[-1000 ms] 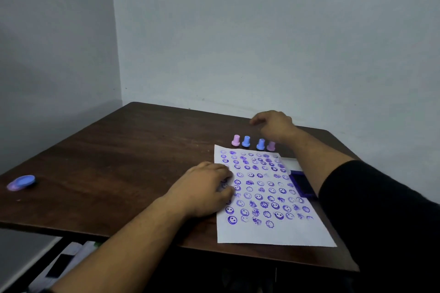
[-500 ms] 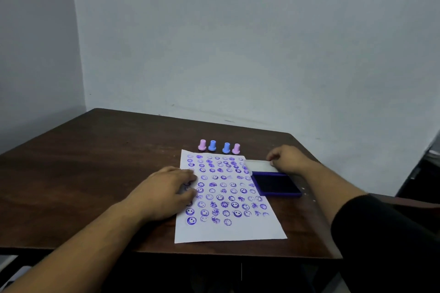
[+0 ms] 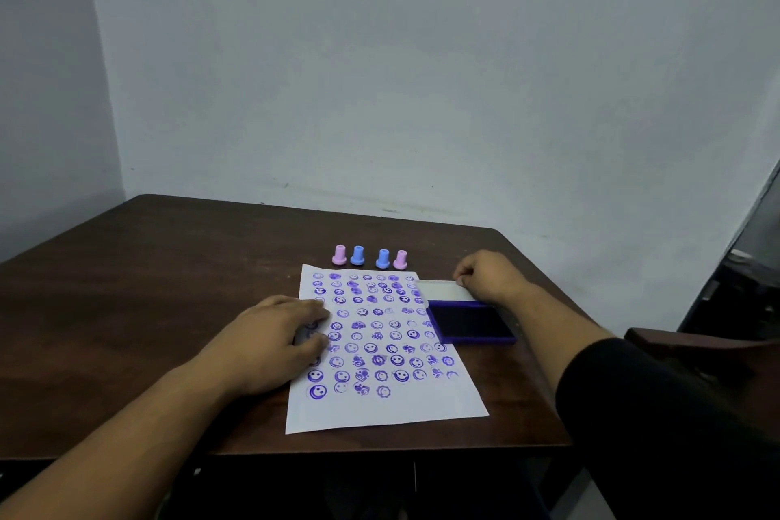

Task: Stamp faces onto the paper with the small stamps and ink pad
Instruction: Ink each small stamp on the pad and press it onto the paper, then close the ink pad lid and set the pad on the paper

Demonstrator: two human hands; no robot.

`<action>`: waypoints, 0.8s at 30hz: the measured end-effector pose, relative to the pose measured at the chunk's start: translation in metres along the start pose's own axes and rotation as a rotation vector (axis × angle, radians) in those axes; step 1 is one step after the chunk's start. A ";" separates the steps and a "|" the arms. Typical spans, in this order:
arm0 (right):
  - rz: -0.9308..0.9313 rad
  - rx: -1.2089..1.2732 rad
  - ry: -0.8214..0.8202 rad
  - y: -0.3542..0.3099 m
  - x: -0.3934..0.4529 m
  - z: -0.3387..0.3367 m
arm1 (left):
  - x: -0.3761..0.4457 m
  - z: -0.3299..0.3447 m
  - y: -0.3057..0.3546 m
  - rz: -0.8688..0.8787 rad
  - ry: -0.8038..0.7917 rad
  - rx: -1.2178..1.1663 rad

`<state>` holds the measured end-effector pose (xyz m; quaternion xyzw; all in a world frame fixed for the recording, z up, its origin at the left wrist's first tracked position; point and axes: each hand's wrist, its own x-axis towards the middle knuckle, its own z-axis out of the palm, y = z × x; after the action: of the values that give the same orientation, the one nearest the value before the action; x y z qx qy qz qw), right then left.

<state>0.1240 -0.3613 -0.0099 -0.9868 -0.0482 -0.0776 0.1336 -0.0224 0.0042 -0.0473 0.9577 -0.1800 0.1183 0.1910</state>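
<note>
My left hand (image 3: 274, 340) is lying flat, unclenched, pressing the paper (image 3: 380, 405). My right hand (image 3: 489, 277) is pinching the lid (image 3: 439, 290) of the open ink pad (image 3: 470, 323), at 3 o'clock from the sheet. Four stamps (image 3: 370, 257) are standing at 12 o'clock.

Dark wooden worktop (image 3: 169, 308): stamped paper (image 3: 380, 405); four stamps (image 3: 370, 257) beyond the paper; ink pad (image 3: 470, 323) touching paper's right edge.

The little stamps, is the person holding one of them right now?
No, all four small stamps stand in a row beyond the paper, while the right hand grips the ink pad lid.
</note>
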 end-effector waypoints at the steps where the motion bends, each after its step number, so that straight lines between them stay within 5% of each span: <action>1: 0.002 -0.006 -0.002 0.000 0.000 -0.001 | 0.000 0.000 0.000 0.000 0.003 0.002; 24: -0.307 0.028 0.318 -0.037 -0.042 -0.033 | 0.000 0.001 0.000 0.014 0.020 -0.002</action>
<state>0.0738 -0.3375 0.0241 -0.9414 -0.1771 -0.2509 0.1399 -0.0219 0.0040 -0.0484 0.9550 -0.1848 0.1292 0.1928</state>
